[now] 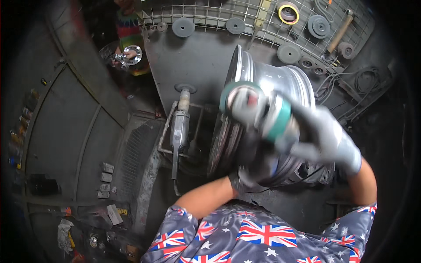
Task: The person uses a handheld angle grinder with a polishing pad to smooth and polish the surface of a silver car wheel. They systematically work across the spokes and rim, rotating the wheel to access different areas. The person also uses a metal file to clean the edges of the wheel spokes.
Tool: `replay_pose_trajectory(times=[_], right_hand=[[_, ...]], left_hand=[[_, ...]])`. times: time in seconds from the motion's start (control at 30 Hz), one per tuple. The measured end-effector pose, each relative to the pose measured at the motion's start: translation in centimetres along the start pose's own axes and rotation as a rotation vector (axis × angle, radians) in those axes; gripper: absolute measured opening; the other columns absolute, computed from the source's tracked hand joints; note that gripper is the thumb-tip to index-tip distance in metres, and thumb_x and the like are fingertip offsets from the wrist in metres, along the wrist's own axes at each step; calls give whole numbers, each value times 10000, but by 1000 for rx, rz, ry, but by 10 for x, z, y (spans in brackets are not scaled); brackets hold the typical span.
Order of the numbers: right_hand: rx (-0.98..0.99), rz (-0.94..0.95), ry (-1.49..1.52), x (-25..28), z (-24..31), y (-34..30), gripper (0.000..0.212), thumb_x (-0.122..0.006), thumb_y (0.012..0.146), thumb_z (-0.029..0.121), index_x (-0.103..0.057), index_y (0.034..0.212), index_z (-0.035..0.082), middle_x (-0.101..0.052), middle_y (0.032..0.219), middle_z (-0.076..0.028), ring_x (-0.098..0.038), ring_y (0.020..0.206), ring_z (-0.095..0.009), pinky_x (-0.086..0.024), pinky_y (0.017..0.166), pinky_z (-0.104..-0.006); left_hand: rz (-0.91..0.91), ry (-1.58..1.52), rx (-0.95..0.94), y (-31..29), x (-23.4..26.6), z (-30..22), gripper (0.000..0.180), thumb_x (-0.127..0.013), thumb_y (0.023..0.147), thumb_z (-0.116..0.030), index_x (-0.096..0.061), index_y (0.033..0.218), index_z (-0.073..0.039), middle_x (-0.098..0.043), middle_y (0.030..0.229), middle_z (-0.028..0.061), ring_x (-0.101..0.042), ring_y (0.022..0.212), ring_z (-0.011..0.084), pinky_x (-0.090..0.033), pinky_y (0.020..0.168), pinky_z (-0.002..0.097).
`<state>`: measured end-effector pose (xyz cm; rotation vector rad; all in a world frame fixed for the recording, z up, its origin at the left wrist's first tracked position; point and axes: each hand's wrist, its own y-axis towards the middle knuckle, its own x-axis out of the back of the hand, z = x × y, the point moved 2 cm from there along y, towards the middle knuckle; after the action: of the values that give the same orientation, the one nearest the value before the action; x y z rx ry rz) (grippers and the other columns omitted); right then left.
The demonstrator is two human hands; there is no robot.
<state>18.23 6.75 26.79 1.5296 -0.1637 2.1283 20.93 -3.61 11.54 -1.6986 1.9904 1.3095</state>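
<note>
An angle grinder (277, 117) with a green-and-grey body is blurred by motion in front of me. Its round disc (241, 98) lies against the near side of a shiny metal wheel rim (280, 79), whether touching I cannot tell. My right hand (326, 136), in a light grey glove, is closed round the grinder's body. Below the grinder, my left hand (254, 164) wears a darker glove and is close to the rim and the tool's rear; blur and shadow hide its fingers. A thin black cord (307, 176) runs below the hands across the rim's lower part.
Left of the rim, a long grey power tool (180, 127) with a disc rests on a metal frame. Abrasive discs (183, 27) and a hammer (341, 33) hang on the wire grid behind. Another person (131, 39) stands at far left, holding a shiny metal ring (133, 56).
</note>
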Motion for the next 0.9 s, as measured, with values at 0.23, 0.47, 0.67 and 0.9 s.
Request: replay_pose_trajectory(times=[0.23,0.47,0.67,0.9], right_hand=[[-68,-117,51,0,-24,8,818,-749,786,200,-436,1508,-22,-638,1294,-260,-681,1151,-377,-514,1003,-411],[-3,261,-85,-46,21,-36,928,-798,823,351,-356,1593,83,-650,1066,-159,-704,830,-351,-574,662,-443],[-89,11,94,8,-16,12,839,-779,798,257,-435,1518,-6,-691,1111,-249,-704,1020,-394,-537,952,-398],[-149,-15,151,-15,-15,-6,882,-772,762,203,-412,1536,-19,-603,1383,-270,-567,1344,-384,-403,1140,-425]], left_hand=[[153,18,117,26,10,-3,491,-471,1082,-337,-494,1460,-25,-565,1411,110,-555,1319,219,-431,1148,383],[-30,72,-41,-89,11,38,401,-478,1076,-201,-543,1429,-24,-583,1415,115,-566,1313,212,-478,1093,367],[83,43,-58,2,24,28,405,-457,1081,-187,-539,1438,-14,-588,1429,126,-555,1334,214,-473,1092,366],[36,193,144,-37,38,57,414,-455,1112,-255,-522,1447,-22,-587,1392,81,-534,1340,165,-430,1143,334]])
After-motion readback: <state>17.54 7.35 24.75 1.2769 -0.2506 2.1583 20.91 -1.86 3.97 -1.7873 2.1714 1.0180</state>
